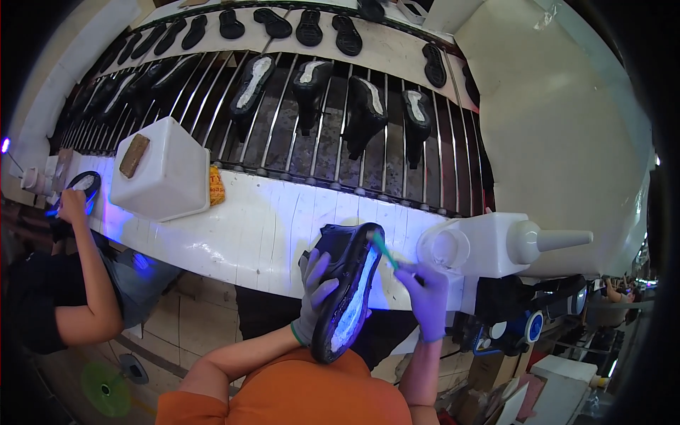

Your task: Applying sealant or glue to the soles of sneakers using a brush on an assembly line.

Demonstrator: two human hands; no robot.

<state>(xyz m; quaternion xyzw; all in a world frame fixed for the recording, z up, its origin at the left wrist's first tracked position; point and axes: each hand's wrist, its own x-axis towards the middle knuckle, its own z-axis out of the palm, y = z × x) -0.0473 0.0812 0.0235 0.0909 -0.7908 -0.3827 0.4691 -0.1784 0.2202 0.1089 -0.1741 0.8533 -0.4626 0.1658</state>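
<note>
In my gloved left hand point(316, 290) is a black shoe point(334, 244), gripped by its side with the fingers closed around the upper. Its underside faces up, tilted toward me, and a pale strip point(354, 304) along the bottom glows blue-white. My gloved right hand point(423, 289) pinches a small green brush point(383, 249). The brush's head is at the toe edge of the shoe's underside, apparently touching it. Just beyond my right hand lies a white plastic bottle point(489, 244) with a long spout, beside a round white cup point(446, 248).
Past the white worktable point(248, 244) runs a metal roller conveyor point(290, 152) carrying several black shoes, bottoms up. Black soles point(309, 28) line the far ledge. A white box point(163, 170) bears a brown block point(134, 156). At left, a co-worker's hand point(71, 205) holds a sole point(86, 184).
</note>
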